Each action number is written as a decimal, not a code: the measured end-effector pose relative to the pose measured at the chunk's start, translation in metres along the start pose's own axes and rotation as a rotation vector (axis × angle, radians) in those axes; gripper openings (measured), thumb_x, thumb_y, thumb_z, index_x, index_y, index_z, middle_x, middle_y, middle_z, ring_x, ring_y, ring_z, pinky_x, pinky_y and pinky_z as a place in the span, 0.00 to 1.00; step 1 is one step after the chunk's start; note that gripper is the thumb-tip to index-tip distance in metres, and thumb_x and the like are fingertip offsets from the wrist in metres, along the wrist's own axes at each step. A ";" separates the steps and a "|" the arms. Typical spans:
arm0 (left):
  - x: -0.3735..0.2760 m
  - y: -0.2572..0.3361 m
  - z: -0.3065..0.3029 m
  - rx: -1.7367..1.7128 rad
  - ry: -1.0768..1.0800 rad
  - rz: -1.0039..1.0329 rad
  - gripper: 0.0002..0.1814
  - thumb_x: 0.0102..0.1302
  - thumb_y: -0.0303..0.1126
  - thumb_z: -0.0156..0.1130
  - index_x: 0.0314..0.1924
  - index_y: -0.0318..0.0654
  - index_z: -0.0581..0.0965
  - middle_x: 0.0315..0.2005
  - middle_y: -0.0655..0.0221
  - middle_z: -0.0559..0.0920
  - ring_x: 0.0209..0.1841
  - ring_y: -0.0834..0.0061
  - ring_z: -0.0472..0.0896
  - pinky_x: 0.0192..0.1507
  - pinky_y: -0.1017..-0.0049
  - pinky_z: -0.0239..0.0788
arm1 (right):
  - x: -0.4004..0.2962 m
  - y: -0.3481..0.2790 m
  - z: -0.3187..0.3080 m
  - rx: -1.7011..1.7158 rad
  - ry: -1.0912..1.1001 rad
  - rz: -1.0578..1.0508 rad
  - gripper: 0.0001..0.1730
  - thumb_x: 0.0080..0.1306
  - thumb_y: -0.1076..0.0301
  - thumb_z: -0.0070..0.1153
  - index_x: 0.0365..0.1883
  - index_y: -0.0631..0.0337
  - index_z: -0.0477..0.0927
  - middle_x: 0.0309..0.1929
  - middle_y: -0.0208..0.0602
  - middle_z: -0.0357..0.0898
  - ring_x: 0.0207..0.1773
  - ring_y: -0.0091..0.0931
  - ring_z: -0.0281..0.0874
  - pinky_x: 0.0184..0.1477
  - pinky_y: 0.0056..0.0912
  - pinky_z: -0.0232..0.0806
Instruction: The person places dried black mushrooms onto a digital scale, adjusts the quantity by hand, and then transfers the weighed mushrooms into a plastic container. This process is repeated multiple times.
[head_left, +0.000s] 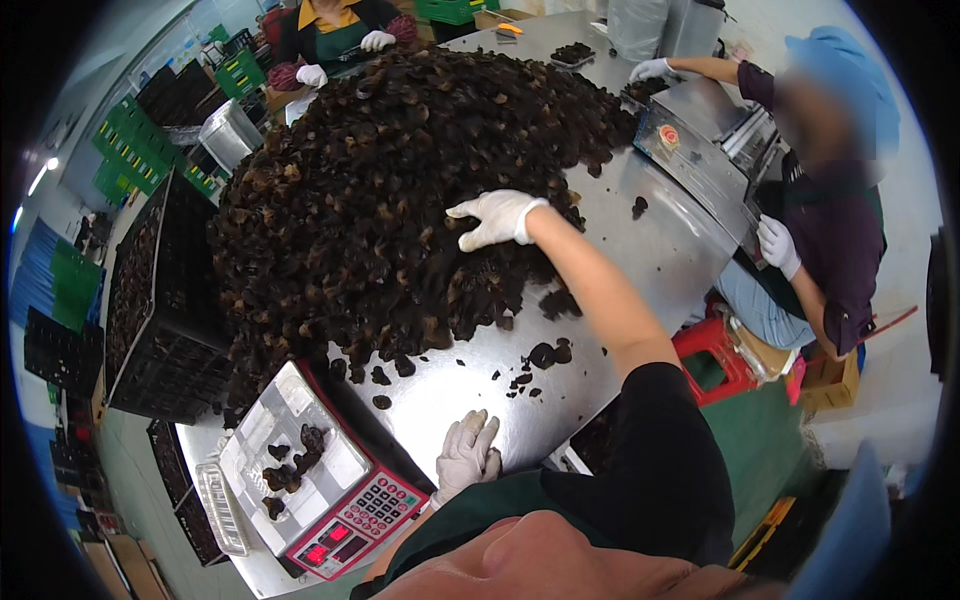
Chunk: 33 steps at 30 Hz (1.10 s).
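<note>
A large heap of dark wood ear mushrooms (360, 195) covers much of the stainless steel table (420, 405). Over the heap's near right side is my right hand (499, 219), in a white glove, thumb and fingers spread and nothing between them. Whether its fingertips touch the mushrooms is unclear. My left hand (466, 456), also gloved, is low at the table's near edge with bent fingers; its palm is hidden. Left of it stands a red and white digital scale (300, 457) with a lit display. Several mushroom pieces (294, 461) lie on its platform.
A clear plastic tray (221, 510) leans beside the scale. Left of the heap stands a black crate (169, 315) of mushrooms. Loose scraps (525, 382) dot the steel. One co-worker (825, 195) sits at the right by a metal tray (694, 157); another person (337, 37) is across the table.
</note>
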<state>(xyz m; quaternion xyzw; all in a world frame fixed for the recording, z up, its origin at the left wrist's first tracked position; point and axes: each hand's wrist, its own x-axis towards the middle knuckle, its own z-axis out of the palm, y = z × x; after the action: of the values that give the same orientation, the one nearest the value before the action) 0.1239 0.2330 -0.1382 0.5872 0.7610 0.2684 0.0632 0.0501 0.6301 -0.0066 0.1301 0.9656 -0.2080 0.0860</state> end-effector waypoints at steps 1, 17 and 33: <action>0.000 -0.001 0.001 -0.007 0.014 0.011 0.29 0.55 0.29 0.65 0.61 0.41 0.79 0.61 0.56 0.77 0.65 0.51 0.76 0.67 0.52 0.68 | 0.000 0.007 -0.015 0.083 0.075 -0.045 0.38 0.60 0.40 0.64 0.67 0.48 0.81 0.62 0.47 0.82 0.65 0.43 0.79 0.66 0.41 0.70; 0.005 -0.029 0.018 -0.040 0.098 0.080 0.26 0.50 0.27 0.70 0.53 0.45 0.85 0.51 0.57 0.85 0.49 0.52 0.85 0.50 0.58 0.78 | 0.182 0.037 -0.118 -0.123 0.408 0.288 0.47 0.60 0.39 0.65 0.78 0.33 0.66 0.76 0.37 0.69 0.79 0.42 0.61 0.75 0.64 0.58; -0.024 -0.033 0.055 -0.290 0.085 -0.275 0.27 0.50 0.22 0.65 0.54 0.41 0.83 0.52 0.53 0.83 0.54 0.49 0.82 0.56 0.55 0.75 | 0.057 0.034 -0.007 -0.228 0.369 0.266 0.44 0.66 0.35 0.61 0.79 0.27 0.60 0.78 0.39 0.61 0.76 0.46 0.61 0.69 0.62 0.66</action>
<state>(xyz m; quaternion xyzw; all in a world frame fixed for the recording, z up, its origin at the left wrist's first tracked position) 0.1254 0.2234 -0.2058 0.4506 0.7895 0.3884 0.1509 0.0048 0.6753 -0.0257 0.2813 0.9565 -0.0575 -0.0509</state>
